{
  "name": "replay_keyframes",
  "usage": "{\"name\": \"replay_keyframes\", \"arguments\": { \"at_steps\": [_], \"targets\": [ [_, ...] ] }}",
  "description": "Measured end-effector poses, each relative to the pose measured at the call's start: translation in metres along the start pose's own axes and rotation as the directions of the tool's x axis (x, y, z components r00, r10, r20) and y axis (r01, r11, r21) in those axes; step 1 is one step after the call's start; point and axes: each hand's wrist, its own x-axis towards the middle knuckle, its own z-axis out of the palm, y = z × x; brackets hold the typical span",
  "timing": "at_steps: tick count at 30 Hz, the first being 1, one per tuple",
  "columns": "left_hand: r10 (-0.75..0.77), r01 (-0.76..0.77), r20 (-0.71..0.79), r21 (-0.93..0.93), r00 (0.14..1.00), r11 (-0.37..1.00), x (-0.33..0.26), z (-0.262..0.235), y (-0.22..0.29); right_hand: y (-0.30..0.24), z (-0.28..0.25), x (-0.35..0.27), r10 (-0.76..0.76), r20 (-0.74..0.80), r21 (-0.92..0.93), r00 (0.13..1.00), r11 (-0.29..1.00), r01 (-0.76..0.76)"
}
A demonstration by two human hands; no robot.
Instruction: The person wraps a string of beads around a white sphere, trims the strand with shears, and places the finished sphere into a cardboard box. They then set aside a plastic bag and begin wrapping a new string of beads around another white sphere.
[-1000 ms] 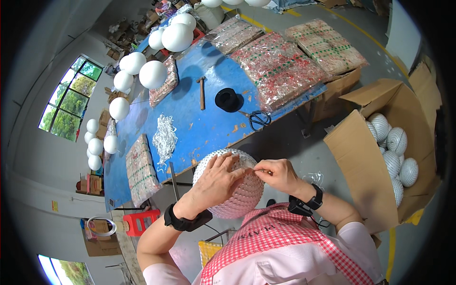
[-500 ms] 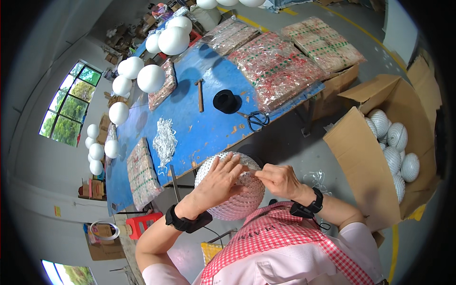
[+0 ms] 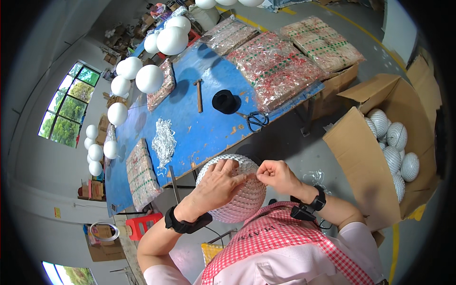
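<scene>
A large round ball [image 3: 244, 204] wrapped in rows of shiny silver-white beading sits at the near edge of the table, close against my apron. Curved over its upper left side, my left hand [image 3: 214, 186] grips the ball, with the thumb reaching toward the right. My right hand [image 3: 279, 177] is closed in a pinch at the ball's upper right, near the left thumb tip. Whatever lies between those fingertips is too small to make out. The ball's underside is hidden from me.
On the blue table [image 3: 209, 128] lie a tangle of silver strands [image 3: 164, 142], a hammer [image 3: 199, 97], a black spool [image 3: 224, 101], scissors [image 3: 257, 121] and bagged packs [image 3: 278, 71]. White balls [image 3: 149, 79] hang at left. An open carton [image 3: 354, 161] at right holds several beaded balls.
My left fingers have drawn in and curled more over the ball. The right hand's pinch has shifted slightly, its fingers curling up. The ball has moved very little.
</scene>
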Motion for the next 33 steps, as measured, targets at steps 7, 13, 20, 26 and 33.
{"name": "replay_keyframes", "arguments": {
  "at_steps": [7, 13, 20, 26, 33],
  "targets": [
    [0.020, -0.021, 0.023, 0.029, 1.000, 0.999, 0.004, 0.003, -0.001, 0.011, -0.012, 0.011, 0.273, 0.238, 0.439, 0.932, 0.826, -0.354],
    [0.022, -0.021, -0.025, 0.029, 0.999, 0.999, 0.004, 0.007, 0.000, 0.011, -0.012, 0.013, 0.322, 0.178, 0.351, 0.930, 0.862, -0.366],
    [0.096, -0.106, -0.082, -0.123, 0.992, 0.987, 0.004, 0.014, -0.025, 0.007, -0.015, 0.014, 0.272, 0.203, 0.271, 0.941, 0.908, -0.320],
    [-0.018, 0.021, -0.074, 0.043, 0.997, 0.999, 0.003, 0.002, 0.004, 0.014, -0.015, 0.014, 0.237, 0.221, 0.296, 0.946, 0.908, -0.296],
    [-0.023, 0.039, 0.085, -0.189, 0.996, 0.981, -0.001, 0.004, -0.012, 0.023, -0.019, 0.016, 0.066, 0.184, 0.291, 0.981, 0.949, -0.118]
  ]
}}
